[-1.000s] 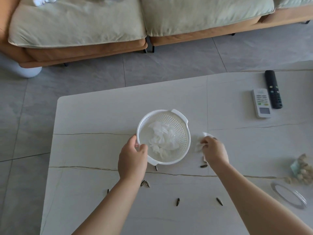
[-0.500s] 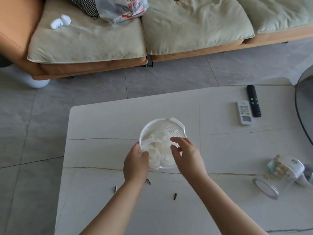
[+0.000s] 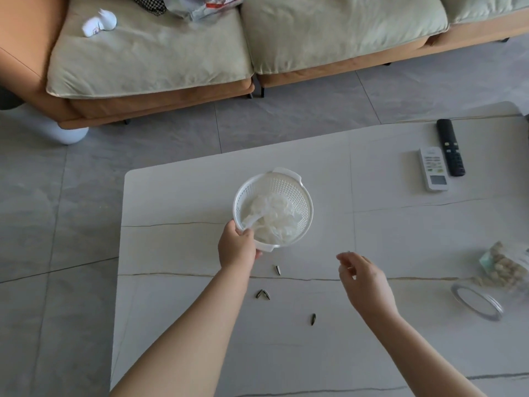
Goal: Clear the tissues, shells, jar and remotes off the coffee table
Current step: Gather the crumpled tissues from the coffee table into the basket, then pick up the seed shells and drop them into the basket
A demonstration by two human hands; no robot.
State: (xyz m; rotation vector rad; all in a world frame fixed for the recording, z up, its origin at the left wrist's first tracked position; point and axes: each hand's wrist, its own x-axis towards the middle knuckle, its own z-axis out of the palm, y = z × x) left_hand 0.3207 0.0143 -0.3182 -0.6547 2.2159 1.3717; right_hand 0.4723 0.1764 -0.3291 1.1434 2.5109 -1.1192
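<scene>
A white perforated basket (image 3: pixel 306 193) sits on the pale coffee table (image 3: pixel 177 202) with crumpled tissues (image 3: pixel 272 219) inside. My left hand (image 3: pixel 237 249) grips its near-left rim. My right hand (image 3: pixel 362 277) hovers to the basket's right, fingers loosely curled and apart, holding nothing; a small shell (image 3: pixel 348 251) peeks out at its fingertips. Dark shells lie near the front: one (image 3: pixel 277 269), a pair (image 3: pixel 262 294) and another (image 3: pixel 313 319). A clear jar (image 3: pixel 506 270) of nuts lies on its side at the right, its lid ring (image 3: pixel 476 302) beside it. A white remote (image 3: pixel 433 169) and a black remote (image 3: pixel 450 151) lie at the far right.
A sofa with green cushions (image 3: pixel 160 55) stands beyond the table, with a plastic bag (image 3: pixel 206 5) and a small white object (image 3: pixel 98 22) on it. Grey tiled floor (image 3: pixel 57 224) lies left of the table. A pale round object (image 3: pixel 68 133) sits by the sofa's corner.
My right hand lifted a tissue from beside the basket, dropped it in, then drew back right and down. The left hand stayed on the rim. The camera view shifted.
</scene>
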